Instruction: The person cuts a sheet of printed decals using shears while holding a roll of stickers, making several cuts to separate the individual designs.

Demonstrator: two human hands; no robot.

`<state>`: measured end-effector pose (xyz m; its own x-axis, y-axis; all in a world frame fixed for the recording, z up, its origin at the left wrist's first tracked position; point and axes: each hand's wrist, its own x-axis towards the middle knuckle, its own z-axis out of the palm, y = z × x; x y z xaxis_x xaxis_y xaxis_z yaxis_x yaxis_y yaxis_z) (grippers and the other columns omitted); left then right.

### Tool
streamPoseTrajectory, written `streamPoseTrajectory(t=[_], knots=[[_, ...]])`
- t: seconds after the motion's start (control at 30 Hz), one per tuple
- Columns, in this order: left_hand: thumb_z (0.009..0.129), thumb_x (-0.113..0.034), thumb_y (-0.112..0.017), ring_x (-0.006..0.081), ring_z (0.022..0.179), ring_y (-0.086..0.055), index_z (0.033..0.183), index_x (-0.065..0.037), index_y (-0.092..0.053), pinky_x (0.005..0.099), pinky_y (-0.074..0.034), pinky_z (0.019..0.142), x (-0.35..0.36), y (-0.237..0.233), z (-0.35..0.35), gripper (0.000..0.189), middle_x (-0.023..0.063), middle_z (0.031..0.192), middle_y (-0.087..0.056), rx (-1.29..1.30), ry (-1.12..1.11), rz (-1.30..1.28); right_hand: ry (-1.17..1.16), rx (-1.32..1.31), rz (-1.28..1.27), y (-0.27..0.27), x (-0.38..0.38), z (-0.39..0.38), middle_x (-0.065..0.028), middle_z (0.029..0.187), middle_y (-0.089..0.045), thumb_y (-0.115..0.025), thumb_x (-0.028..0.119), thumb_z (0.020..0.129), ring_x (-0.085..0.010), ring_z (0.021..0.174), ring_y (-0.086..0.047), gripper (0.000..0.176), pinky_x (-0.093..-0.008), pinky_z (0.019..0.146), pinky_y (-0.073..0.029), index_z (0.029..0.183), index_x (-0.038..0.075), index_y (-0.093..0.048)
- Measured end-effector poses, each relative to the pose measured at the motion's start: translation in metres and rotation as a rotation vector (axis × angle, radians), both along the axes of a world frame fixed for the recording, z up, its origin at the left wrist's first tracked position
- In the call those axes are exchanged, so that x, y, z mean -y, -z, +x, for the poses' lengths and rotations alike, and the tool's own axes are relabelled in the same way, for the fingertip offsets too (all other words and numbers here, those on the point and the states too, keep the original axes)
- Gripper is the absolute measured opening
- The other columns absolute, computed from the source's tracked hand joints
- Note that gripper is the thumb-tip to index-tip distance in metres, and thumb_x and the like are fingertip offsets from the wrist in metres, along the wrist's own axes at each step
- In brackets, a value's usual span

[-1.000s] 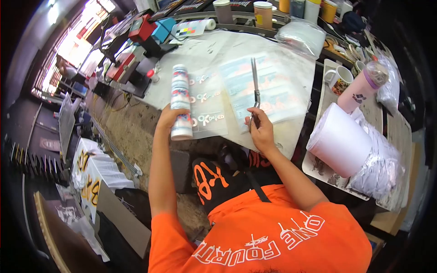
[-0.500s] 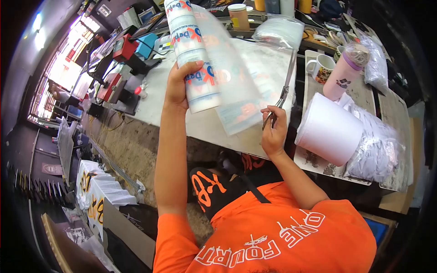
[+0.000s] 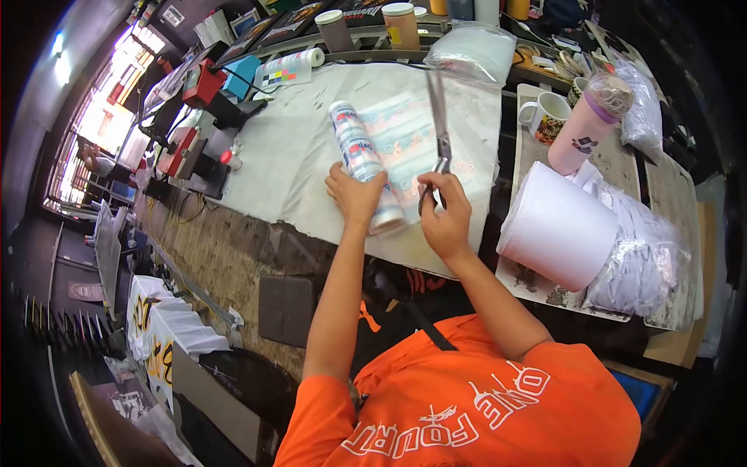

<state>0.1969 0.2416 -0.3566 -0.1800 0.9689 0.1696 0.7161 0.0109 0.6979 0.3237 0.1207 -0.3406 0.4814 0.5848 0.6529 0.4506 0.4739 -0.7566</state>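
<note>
My left hand (image 3: 356, 194) is wrapped round the lower part of a roll of printed plastic film (image 3: 358, 149), low over the white-covered table. A loose sheet of the clear film (image 3: 416, 128), with faint blue and orange print, spreads from the roll's right side across the table. Scissors (image 3: 442, 144) are in my right hand (image 3: 447, 214), fingers closed round the handles. Their long blades point away from me over the film and are smeared by motion.
Beyond the film lie a plastic-wrapped stack (image 3: 471, 54) and another roll (image 3: 289, 68). Jars (image 3: 401, 27) line the back. To the right are a mug (image 3: 547, 117), a pink tumbler (image 3: 580, 136), a large white roll (image 3: 556, 226) and a bagged bundle (image 3: 638, 257). Red-topped machines (image 3: 204, 84) stand left.
My left hand has brought the film roll down from high up to low over the table. The loose film now spreads across the table. My right hand and the scissors have shifted left.
</note>
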Motion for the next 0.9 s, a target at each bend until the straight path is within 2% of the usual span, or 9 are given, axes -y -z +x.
streamPoseTrajectory(t=[0.03,0.07,0.23,0.33,0.37,0.47,0.53,0.63,0.9], knots=[[0.064,-0.036,-0.091,0.0436,0.140,-0.033,0.150,-0.001,-0.034,0.0524,-0.031,0.117,-0.002,-0.002,-0.004,0.109,0.0267,0.148,-0.037,0.035,0.036,-0.043,0.013,0.016,-0.056,-0.001,-0.005,-0.001,-0.0137,0.092,-0.063,-0.062,-0.008,0.087,-0.0286,0.081,-0.066,0.028,-0.0361,0.073,-0.052,0.110,0.005,-0.067],[0.064,-0.036,-0.091,0.0436,0.140,-0.033,0.150,-0.001,-0.034,0.0524,-0.031,0.117,-0.002,-0.003,-0.011,0.109,0.0267,0.148,-0.037,0.038,0.024,-0.043,0.001,0.019,-0.057,0.002,-0.010,-0.001,-0.0137,0.092,-0.063,-0.062,-0.008,0.087,-0.0286,0.081,-0.066,0.028,-0.0361,0.073,-0.052,0.110,0.005,-0.067],[0.071,-0.020,-0.089,0.0404,0.139,-0.039,0.155,-0.009,-0.036,0.0527,-0.035,0.116,-0.028,0.039,-0.099,0.100,0.0250,0.148,-0.041,-0.010,-0.016,0.055,-0.126,0.031,-0.257,0.044,-0.022,0.007,-0.0127,0.101,-0.068,-0.063,-0.004,0.087,-0.0284,0.086,-0.069,0.025,-0.0367,0.075,-0.054,0.108,0.008,-0.071],[0.074,-0.017,-0.089,0.0373,0.133,-0.049,0.151,-0.008,-0.043,0.0481,-0.044,0.109,-0.025,0.017,-0.161,0.090,0.0249,0.149,-0.043,-0.018,-0.097,-0.046,-0.106,0.046,-0.290,0.045,-0.020,0.007,-0.0121,0.101,-0.068,-0.063,-0.003,0.086,-0.0289,0.087,-0.069,0.026,-0.0380,0.075,-0.054,0.108,0.009,-0.071],[0.074,-0.018,-0.089,0.0362,0.128,-0.054,0.150,-0.008,-0.045,0.0449,-0.047,0.105,-0.027,0.013,-0.172,0.089,0.0245,0.146,-0.046,0.124,-0.097,0.032,-0.083,0.057,-0.294,0.042,-0.023,0.005,-0.0116,0.100,-0.068,-0.063,-0.002,0.086,-0.0292,0.087,-0.069,0.026,-0.0387,0.075,-0.054,0.108,0.010,-0.071],[0.075,-0.025,-0.090,0.0330,0.115,-0.064,0.150,-0.006,-0.045,0.0381,-0.054,0.094,-0.032,-0.002,-0.174,0.089,0.0228,0.138,-0.053,0.345,-0.024,0.075,-0.078,0.132,-0.314,0.046,-0.026,0.003,-0.0108,0.096,-0.066,-0.064,-0.001,0.087,-0.0301,0.086,-0.068,0.026,-0.0401,0.073,-0.054,0.108,0.011,-0.071],[0.069,-0.036,-0.092,0.0388,0.121,-0.059,0.152,-0.004,-0.040,0.0461,-0.050,0.104,-0.030,-0.004,-0.161,0.102,0.0251,0.134,-0.056,0.078,0.027,-0.157,-0.089,0.158,-0.326,0.048,-0.025,0.003,-0.0108,0.096,-0.066,-0.064,0.000,0.087,-0.0303,0.085,-0.067,0.025,-0.0406,0.073,-0.053,0.109,0.011,-0.071],[0.066,-0.039,-0.090,0.0408,0.124,-0.058,0.156,-0.003,-0.030,0.0470,-0.051,0.102,-0.024,-0.004,-0.162,0.115,0.0283,0.138,-0.052,-0.070,0.041,-0.211,-0.083,0.187,-0.338,0.046,-0.028,0.003,-0.0109,0.094,-0.065,-0.064,0.000,0.088,-0.0308,0.083,-0.066,0.025,-0.0416,0.072,-0.052,0.109,0.012,-0.070],[0.066,-0.030,-0.086,0.0440,0.123,-0.057,0.160,-0.001,-0.020,0.0464,-0.054,0.097,-0.001,-0.008,-0.158,0.119,0.0312,0.144,-0.041,0.083,0.016,-0.299,-0.048,0.091,-0.258,0.042,-0.021,0.002,-0.0119,0.093,-0.065,-0.065,-0.004,0.088,-0.0253,0.082,-0.065,0.028,-0.0350,0.076,-0.054,0.113,0.007,-0.069]])
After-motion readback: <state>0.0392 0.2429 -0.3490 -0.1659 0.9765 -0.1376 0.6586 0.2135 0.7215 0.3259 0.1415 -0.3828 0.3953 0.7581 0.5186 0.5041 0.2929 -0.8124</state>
